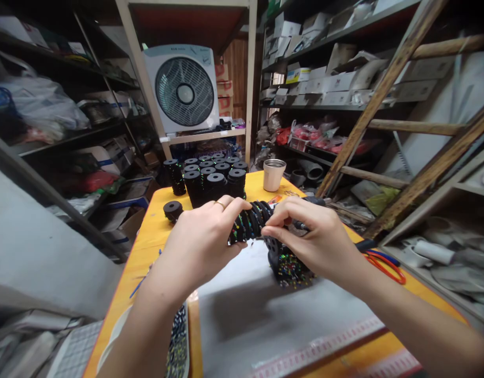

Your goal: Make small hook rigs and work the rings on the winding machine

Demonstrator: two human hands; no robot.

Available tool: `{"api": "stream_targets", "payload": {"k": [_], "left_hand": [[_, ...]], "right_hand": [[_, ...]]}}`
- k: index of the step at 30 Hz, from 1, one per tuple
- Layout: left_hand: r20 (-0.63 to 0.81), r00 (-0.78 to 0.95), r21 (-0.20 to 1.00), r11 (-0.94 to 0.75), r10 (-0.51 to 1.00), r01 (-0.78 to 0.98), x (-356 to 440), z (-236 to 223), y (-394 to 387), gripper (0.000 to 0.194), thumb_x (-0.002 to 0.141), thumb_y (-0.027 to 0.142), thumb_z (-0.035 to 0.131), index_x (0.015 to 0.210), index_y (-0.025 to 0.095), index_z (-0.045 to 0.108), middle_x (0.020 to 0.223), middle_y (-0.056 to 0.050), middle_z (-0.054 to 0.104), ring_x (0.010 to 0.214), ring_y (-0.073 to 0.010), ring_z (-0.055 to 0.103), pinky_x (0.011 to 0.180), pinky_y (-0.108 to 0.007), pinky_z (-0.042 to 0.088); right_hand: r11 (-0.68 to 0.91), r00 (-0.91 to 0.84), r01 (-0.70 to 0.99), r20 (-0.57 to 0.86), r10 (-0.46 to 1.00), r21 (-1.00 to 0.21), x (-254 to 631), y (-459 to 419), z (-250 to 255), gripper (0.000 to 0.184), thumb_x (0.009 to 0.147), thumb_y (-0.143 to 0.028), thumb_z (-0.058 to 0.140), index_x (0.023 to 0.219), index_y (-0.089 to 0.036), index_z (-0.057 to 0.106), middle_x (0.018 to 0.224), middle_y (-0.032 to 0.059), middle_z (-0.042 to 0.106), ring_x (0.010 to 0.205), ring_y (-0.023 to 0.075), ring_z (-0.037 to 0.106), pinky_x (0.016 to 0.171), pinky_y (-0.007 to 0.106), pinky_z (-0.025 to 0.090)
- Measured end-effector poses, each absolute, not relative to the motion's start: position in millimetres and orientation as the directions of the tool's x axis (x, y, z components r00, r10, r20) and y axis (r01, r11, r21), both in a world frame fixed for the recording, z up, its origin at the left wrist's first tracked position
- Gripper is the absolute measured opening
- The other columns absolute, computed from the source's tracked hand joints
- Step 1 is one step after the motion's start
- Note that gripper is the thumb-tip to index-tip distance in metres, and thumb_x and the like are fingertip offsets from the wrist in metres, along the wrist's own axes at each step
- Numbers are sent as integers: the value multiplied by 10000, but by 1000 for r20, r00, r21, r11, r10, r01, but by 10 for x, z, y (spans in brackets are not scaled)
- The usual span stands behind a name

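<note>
A row of black foam line spools (252,219), pressed together on their side and dotted with small coloured beads, lies across my left hand (204,228). The fingers of that hand are wrapped round the row's left part. At the row's right end, the thumb and fingertips of my right hand (301,223) are pinched together; what is between them is too small to make out. Just below my right hand is a black holder (291,268) covered with many coloured pinheads, partly hidden by that hand. A grey-white sheet (242,310) lies under both hands.
Upright black spool stacks (216,181) stand at the back of the yellow table (124,294), near a metal cup (274,176). One short spool (172,209) sits left. Red-handled pliers (386,265) lie right, a bead tray (179,341) front left. A wooden ladder (368,121) leans at right.
</note>
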State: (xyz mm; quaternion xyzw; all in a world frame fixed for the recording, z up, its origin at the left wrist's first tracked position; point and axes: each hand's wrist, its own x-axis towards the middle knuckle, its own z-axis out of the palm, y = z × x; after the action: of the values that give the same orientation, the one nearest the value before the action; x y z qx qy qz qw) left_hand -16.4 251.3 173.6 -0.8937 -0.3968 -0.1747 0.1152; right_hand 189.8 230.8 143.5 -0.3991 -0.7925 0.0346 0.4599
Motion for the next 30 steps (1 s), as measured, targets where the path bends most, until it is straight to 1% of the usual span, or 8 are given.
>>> {"api": "stream_targets", "payload": {"k": [7,9,11,13,18,22,27,30], "left_hand": [[405,635,-58,-674,658,736,-185,1742,2515,430,795,365,627,1183,268,470,1078,51,607,923,-195,607,685,-322,433],[403,631,-53,-672,663,739,-185,1743,2519,429,798,377,622,1185,269,471,1079,51,610,915,-193,609,685,-320,434],[398,627,-46,-669,669,742,-183,1745,2519,430,797,373,618,1190,272,472,1091,52,613,916,-191,610,693,-318,436],[388,624,-26,-669,679,743,-182,1751,2519,437,793,365,614,1197,282,468,1095,55,617,932,-188,609,710,-315,440],[324,596,36,-639,735,768,-178,1806,2531,464,783,420,601,1213,323,455,1111,61,626,922,-195,614,707,-319,439],[266,569,93,-608,778,788,-171,1877,2550,480,757,458,621,1197,347,465,1063,59,635,869,-191,613,680,-302,419],[199,548,165,-579,812,798,-174,1930,2584,502,726,483,649,1180,390,457,991,86,631,854,-160,595,691,-269,416],[182,552,185,-580,814,794,-177,1928,2607,511,728,487,649,1190,389,453,992,87,628,849,-153,589,694,-266,416]], "right_hand": [[711,-284,637,767,576,-298,1875,2317,1397,115,828,-172,650,753,-136,570,754,37,567,743,133,511,683,278,399],[719,-251,610,779,575,-333,1930,2268,1392,96,839,-192,644,785,-144,581,770,33,580,740,127,520,678,269,408],[678,-154,578,755,638,-455,2038,2157,1381,57,861,-205,619,841,-161,591,799,22,599,727,112,538,652,246,418],[608,-116,570,678,726,-554,2187,1993,1342,30,876,-210,596,868,-180,596,806,7,605,705,97,548,607,224,418],[470,-398,720,252,882,-510,2607,1635,1015,120,923,-262,517,904,-208,623,849,5,619,754,106,573,657,236,435],[271,-249,862,108,963,-429,2837,1613,606,238,961,-289,409,872,-175,598,888,54,597,819,171,575,734,325,440],[291,-222,823,195,955,-488,2773,1681,376,188,957,-246,422,887,-173,581,925,61,565,853,166,560,767,329,446],[445,-247,724,404,881,-528,2575,1715,524,97,929,-174,484,940,-187,579,915,43,571,829,128,557,718,267,450]]}}
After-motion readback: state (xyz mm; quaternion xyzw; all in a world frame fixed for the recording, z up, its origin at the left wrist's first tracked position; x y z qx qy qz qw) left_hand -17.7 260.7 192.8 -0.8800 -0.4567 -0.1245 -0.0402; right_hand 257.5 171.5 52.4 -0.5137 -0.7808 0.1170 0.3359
